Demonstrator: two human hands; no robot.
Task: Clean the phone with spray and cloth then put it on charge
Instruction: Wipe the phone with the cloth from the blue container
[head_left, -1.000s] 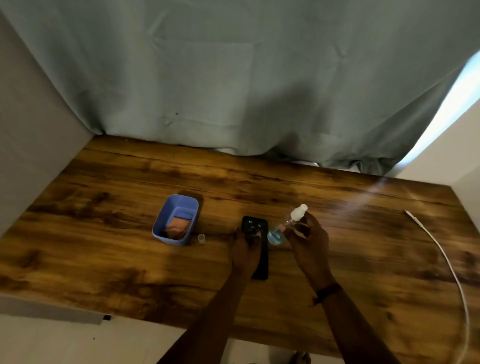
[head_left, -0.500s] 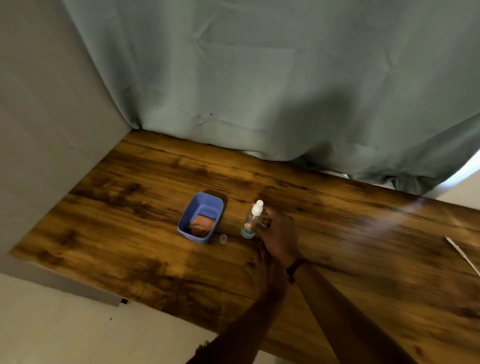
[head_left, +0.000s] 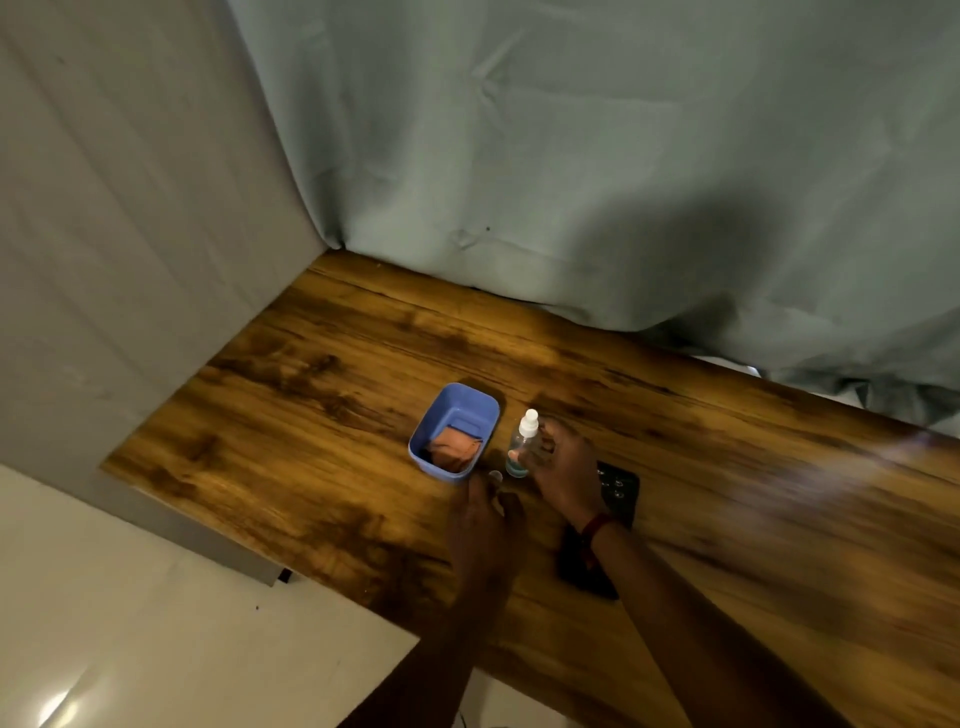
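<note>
A small clear spray bottle (head_left: 521, 446) with a white nozzle and blue liquid stands upright on the wooden table (head_left: 322, 452), just right of a blue tub (head_left: 435, 415). My right hand (head_left: 563, 475) grips the bottle's side, thumb on its lower part. A folded orange cloth (head_left: 457, 451) lies inside the tub. The black phone (head_left: 619, 489) lies flat behind my right wrist, which crosses and partly hides it. My left hand (head_left: 483, 519) rests low on the table, holding nothing, its fingers stretched toward a tiny clear cap (head_left: 495, 475) in front of the bottle.
A grey-green curtain (head_left: 597, 171) hangs along the table's far edge, and a grey panel (head_left: 130, 260) closes the left side. The table's near-left edge drops to a pale floor (head_left: 182, 639). Bare wood stretches to the left and right of the objects.
My right hand carried the bottle left from above the phone and stood it beside the tub. My left hand left the phone and moved toward the cap. The view swung left; the cable went out of sight.
</note>
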